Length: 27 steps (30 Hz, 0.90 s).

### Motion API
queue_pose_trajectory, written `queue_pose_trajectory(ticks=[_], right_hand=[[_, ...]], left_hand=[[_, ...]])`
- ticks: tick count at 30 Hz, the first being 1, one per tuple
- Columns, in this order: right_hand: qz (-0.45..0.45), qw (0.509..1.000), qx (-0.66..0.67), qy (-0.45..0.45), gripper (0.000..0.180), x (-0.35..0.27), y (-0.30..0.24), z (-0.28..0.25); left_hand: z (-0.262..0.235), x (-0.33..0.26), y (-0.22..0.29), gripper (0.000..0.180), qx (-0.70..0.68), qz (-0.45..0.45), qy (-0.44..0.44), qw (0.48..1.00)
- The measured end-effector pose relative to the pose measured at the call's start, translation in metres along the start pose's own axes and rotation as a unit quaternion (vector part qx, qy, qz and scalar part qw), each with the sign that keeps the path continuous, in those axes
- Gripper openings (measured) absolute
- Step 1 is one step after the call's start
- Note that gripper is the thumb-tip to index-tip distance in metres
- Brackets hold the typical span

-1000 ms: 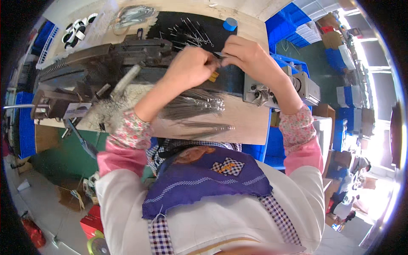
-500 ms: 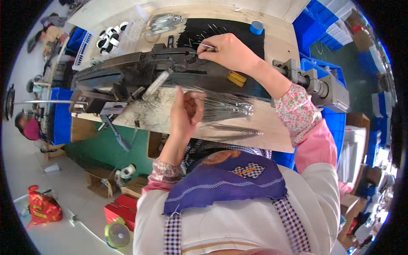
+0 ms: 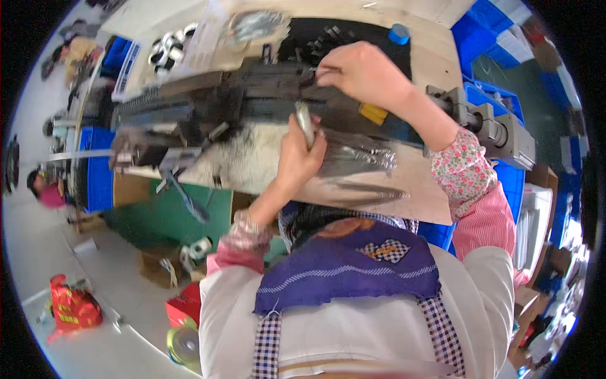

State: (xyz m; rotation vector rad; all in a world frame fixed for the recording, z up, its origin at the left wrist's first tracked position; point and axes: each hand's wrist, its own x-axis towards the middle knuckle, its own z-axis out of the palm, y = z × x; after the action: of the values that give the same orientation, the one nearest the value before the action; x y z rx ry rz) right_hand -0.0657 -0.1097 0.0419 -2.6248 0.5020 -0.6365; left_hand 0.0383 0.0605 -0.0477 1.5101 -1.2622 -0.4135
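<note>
My left hand (image 3: 298, 155) is wrapped around the pale cylindrical handle (image 3: 305, 125) of a lever on the dark metal bench machine (image 3: 271, 85). The handle stands nearly upright, its top end showing above my fingers. At the machine's right end my right hand (image 3: 363, 72) is closed in a pinch, with a thin metal rod (image 3: 329, 69) at its fingertips, partly hidden and smeared by motion. Below and right of my left hand, a bundle of thin metal rods (image 3: 372, 158) lies on the wooden bench. A second, smaller bundle (image 3: 372, 191) lies nearer to me.
A yellow block (image 3: 372, 114) sits right of the machine, and a blue round cap (image 3: 399, 34) on the black mat (image 3: 379, 47). Black-and-white rolls (image 3: 167, 54) and a heap of metal parts (image 3: 255, 26) lie at the back. A grey cylindrical fixture (image 3: 483, 123) juts out at right.
My left hand has moved up and taken hold of the lever handle, which has swung right and more upright. My right hand remains by the machine's right end. The whole view has shifted slightly.
</note>
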Motion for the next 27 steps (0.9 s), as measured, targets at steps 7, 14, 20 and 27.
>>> queue_pose_trajectory(ticks=[7,14,20,27], right_hand=[[0.002,0.998,-0.053,0.02,0.02,-0.089,-0.044,0.002],[0.219,0.949,-0.225,-0.032,0.017,-0.094,0.048,0.039],[0.167,0.984,-0.054,-0.028,0.015,-0.127,-0.017,-0.019],[0.225,0.973,0.04,0.013,0.014,-0.129,-0.047,-0.083]], left_hand=[[-0.096,-0.033,-0.047,0.048,-0.182,-0.312,0.145,0.921],[-0.133,-0.009,-0.061,0.029,-0.314,-0.323,0.201,0.87],[-0.075,-0.017,-0.011,0.022,-0.316,-0.168,0.223,0.907],[0.038,0.06,0.078,0.025,-0.515,-0.275,-0.273,0.765]])
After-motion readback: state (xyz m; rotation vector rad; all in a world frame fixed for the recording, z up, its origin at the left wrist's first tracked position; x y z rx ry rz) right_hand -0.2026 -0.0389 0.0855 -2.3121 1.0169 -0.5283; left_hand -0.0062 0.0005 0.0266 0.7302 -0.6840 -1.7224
